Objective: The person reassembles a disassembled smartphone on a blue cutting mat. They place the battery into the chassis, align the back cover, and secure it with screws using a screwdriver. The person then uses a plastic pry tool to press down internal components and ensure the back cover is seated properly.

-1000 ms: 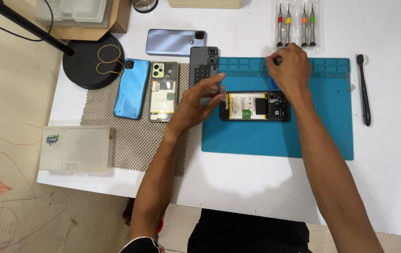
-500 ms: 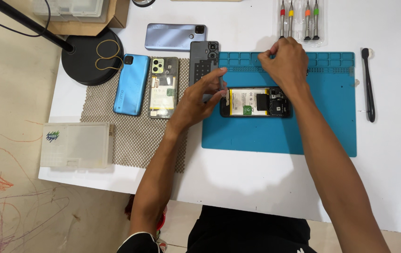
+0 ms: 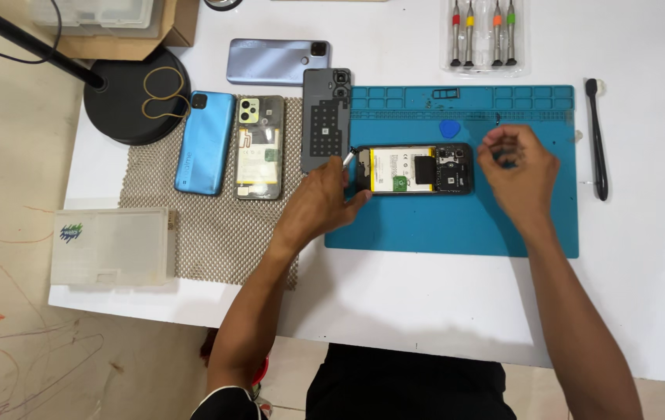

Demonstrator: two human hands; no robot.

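An opened black phone (image 3: 418,169), its yellow-labelled battery and circuit board showing, lies on a blue work mat (image 3: 457,225). My left hand (image 3: 318,198) rests at the phone's left end and grips a thin tool with a pale tip (image 3: 348,159) that points up and to the right. My right hand (image 3: 515,171) hovers over the mat just right of the phone. Its fingers are curled together, and I cannot see anything between them. A small blue pick (image 3: 450,128) lies on the mat above the phone.
A dark back cover (image 3: 325,128), an open phone with a green camera block (image 3: 259,148) and a blue phone (image 3: 205,142) lie on a mesh mat (image 3: 216,233). A lavender phone (image 3: 276,61), screwdriver set (image 3: 483,31), black brush (image 3: 597,140), lamp base (image 3: 136,105) and plastic box (image 3: 111,246) surround them.
My right hand has come down from the mat's top edge above the phone to the phone's right side. My left hand has slid from the phone's top-left corner down to its left end.
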